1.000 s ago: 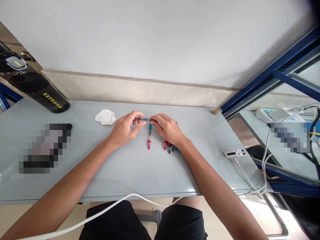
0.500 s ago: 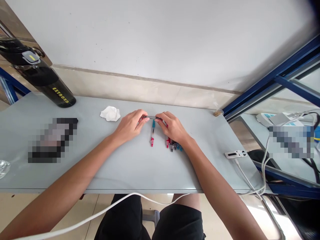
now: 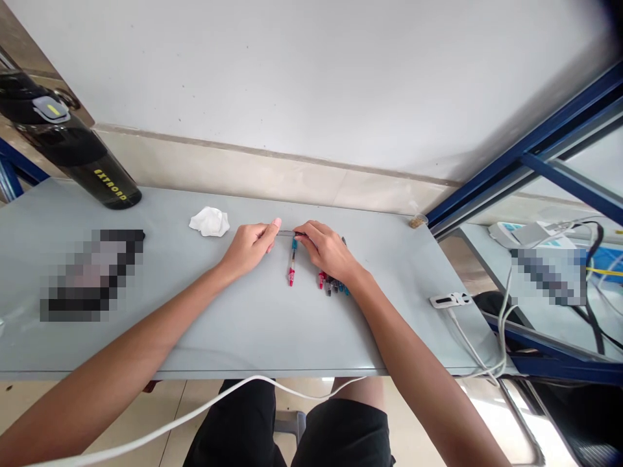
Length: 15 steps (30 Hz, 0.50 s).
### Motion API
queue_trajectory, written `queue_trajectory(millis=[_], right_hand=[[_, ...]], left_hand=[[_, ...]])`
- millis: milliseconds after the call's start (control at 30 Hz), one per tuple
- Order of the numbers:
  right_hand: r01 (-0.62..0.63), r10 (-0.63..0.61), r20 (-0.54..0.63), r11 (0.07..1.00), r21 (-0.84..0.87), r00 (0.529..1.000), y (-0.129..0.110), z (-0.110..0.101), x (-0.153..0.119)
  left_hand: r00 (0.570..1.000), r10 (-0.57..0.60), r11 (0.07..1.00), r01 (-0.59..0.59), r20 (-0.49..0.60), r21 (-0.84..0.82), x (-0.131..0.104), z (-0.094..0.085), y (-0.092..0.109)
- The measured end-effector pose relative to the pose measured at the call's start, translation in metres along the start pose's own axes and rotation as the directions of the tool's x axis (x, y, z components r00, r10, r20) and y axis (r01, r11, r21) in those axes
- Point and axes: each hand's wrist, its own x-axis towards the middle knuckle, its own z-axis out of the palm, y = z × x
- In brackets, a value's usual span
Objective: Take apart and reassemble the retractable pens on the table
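Pen (image 3: pixel 292 233): dark, slender, just beyond the teal-and-red pen (image 3: pixel 293 258)
Left hand (image 3: pixel 249 248): pinching the dark one's left end
Right hand (image 3: pixel 327 248): pinching its right end
Pen cluster (image 3: pixel 331 283): right of the teal-and-red pen

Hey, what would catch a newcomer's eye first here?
Probably the left hand and right hand in the middle, with a slim, dark pen-like piece between them. Just below lies a teal-and-red pen on the grey desk. At far left, a big dark bottle bears yellow lettering.
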Motion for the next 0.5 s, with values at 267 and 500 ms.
queue_trajectory(millis=[267,500], right_hand=[[-0.046,0.047,-0.023,0.998,0.053,0.999,-0.0058,-0.0013,-0.0007],[-0.056,0.057,-0.033,0.998,0.039,0.998,-0.003,-0.0021,-0.0004]], left_hand=[[0.998,-0.056,0.998,0.057,0.022,-0.018,0.0008,0.0006,-0.0004],[0.989,0.149,0.981,-0.149,0.011,0.125,0.0025,-0.003,-0.0014]])
